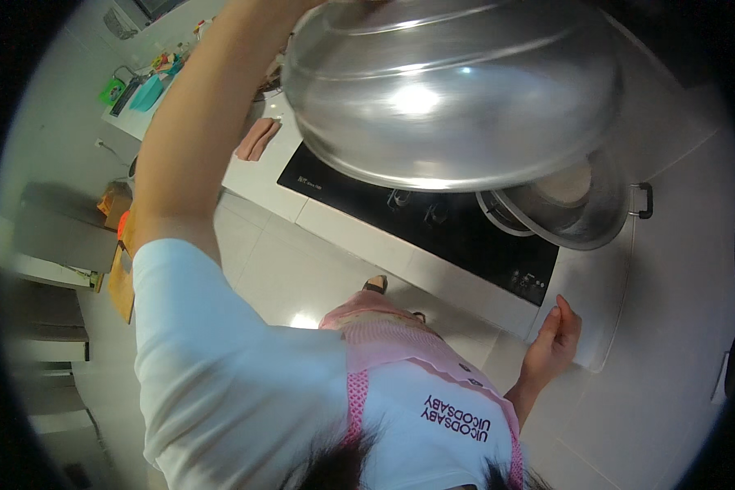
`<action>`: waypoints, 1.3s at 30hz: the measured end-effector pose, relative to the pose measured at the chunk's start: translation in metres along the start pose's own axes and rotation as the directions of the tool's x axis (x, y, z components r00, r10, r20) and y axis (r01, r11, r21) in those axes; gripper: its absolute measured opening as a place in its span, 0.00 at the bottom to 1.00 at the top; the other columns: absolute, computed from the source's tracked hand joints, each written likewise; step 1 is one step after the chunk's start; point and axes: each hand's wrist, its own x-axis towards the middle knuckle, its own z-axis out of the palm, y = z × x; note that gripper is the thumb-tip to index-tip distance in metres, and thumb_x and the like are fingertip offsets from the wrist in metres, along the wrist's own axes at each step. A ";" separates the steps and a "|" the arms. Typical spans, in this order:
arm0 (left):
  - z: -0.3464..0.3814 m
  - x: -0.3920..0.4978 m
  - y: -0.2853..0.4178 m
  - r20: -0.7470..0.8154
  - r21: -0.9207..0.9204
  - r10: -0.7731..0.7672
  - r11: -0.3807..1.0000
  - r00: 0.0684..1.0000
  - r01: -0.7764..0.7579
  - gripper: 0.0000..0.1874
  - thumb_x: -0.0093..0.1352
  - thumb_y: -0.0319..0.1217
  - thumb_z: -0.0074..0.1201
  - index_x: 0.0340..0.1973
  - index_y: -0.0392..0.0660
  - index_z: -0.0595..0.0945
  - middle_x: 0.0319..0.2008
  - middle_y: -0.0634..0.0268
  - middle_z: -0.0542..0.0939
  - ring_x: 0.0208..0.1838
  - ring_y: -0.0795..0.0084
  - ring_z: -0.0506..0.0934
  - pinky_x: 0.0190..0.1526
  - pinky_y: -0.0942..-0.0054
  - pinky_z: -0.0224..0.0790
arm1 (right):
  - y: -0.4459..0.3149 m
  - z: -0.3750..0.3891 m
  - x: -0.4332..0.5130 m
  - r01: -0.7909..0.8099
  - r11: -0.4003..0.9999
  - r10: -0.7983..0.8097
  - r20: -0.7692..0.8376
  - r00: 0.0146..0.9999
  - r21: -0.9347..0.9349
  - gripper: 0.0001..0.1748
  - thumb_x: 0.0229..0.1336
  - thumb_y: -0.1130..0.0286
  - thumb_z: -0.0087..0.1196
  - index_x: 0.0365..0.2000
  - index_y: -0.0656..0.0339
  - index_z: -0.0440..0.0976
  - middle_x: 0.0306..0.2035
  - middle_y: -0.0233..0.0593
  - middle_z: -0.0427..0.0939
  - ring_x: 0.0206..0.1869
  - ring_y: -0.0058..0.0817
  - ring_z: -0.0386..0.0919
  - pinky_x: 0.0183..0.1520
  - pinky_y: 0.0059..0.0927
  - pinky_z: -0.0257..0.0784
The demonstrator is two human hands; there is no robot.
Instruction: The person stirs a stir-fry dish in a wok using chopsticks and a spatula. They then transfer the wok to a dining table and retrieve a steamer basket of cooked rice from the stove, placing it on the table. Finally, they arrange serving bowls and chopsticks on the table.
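A large domed metal lid [453, 122] hangs close before me, over the black glass hob [398, 214]. My left arm is raised to the top of the lid; the left hand [312, 2] is almost wholly cut off by the picture's upper edge. Low on the right, my right hand [552, 340] is empty, its fingers together and curled, near the counter's front edge. Beyond it a metal wok [606, 211] with a dark side handle [646, 201] stands at the hob's right end. A pale round patch shows inside; the lid hides part of the wok.
A folded pink cloth [258, 139] lies on the white counter [236, 174] left of the hob. Farther left are a turquoise basin [147, 93] and a green container [111, 90]. A tiled wall [680, 288] rises on the right. Below is a tiled floor [269, 245].
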 end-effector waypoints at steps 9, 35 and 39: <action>-0.130 -0.041 -0.047 -0.289 0.438 -0.029 0.885 0.957 0.159 0.13 0.67 0.29 0.47 0.45 0.38 0.78 0.46 0.57 0.78 0.46 0.70 0.78 0.54 0.76 0.69 | -0.024 0.030 -0.008 0.138 0.990 -0.137 0.050 0.989 -0.008 0.09 0.57 0.76 0.49 0.38 0.62 0.77 0.31 0.37 0.73 0.33 0.26 0.70 0.35 0.24 0.65; -0.377 -0.089 -0.174 -0.664 0.354 -0.131 0.812 0.736 0.464 0.07 0.60 0.26 0.52 0.30 0.34 0.79 0.23 0.57 0.79 0.21 0.70 0.77 0.24 0.75 0.74 | -0.073 0.119 -0.033 0.044 0.989 -0.032 0.085 0.996 -0.144 0.09 0.56 0.80 0.49 0.38 0.64 0.76 0.31 0.37 0.72 0.28 0.22 0.68 0.28 0.22 0.65; -0.425 -0.125 -0.192 -0.727 0.371 -0.075 0.793 0.682 0.484 0.08 0.54 0.23 0.48 0.24 0.30 0.79 0.19 0.56 0.78 0.18 0.70 0.77 0.19 0.75 0.71 | -0.086 0.143 -0.030 0.166 0.978 -0.143 0.171 0.975 -0.127 0.08 0.58 0.78 0.48 0.37 0.64 0.75 0.30 0.37 0.72 0.29 0.24 0.69 0.27 0.24 0.64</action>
